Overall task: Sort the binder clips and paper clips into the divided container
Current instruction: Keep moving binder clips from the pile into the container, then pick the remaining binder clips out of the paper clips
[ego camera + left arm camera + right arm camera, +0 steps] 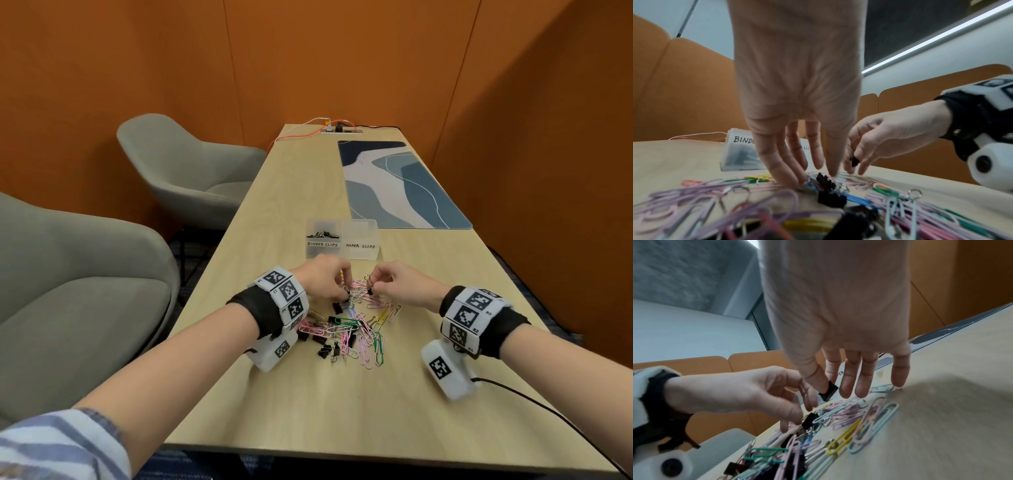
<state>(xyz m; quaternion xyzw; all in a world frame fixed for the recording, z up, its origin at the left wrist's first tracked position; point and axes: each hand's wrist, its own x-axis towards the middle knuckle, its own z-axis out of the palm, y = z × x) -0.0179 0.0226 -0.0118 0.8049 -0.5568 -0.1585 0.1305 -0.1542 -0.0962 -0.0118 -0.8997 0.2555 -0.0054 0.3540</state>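
Observation:
A heap of coloured paper clips [363, 337] mixed with black binder clips [327, 351] lies on the wooden table [342, 411]. Behind it stands the clear divided container [361, 255]. Its left part, marked BINDER CLIPS, holds several black clips [323, 235]; the right part, marked PAPER CLIPS, looks empty. My left hand [344, 293] reaches down into the heap, thumb and fingertips pinching a black binder clip [823, 179] that still lies among the others. My right hand [373, 287] hovers just above the heap, pinching another black binder clip [829, 391] between thumb and forefinger.
A blue patterned desk mat [404, 185] lies beyond the container on the right. Two grey armchairs [185, 171] stand left of the table. A power strip [340, 129] with orange cables sits at the far end. A black cable [548, 418] trails from my right wrist.

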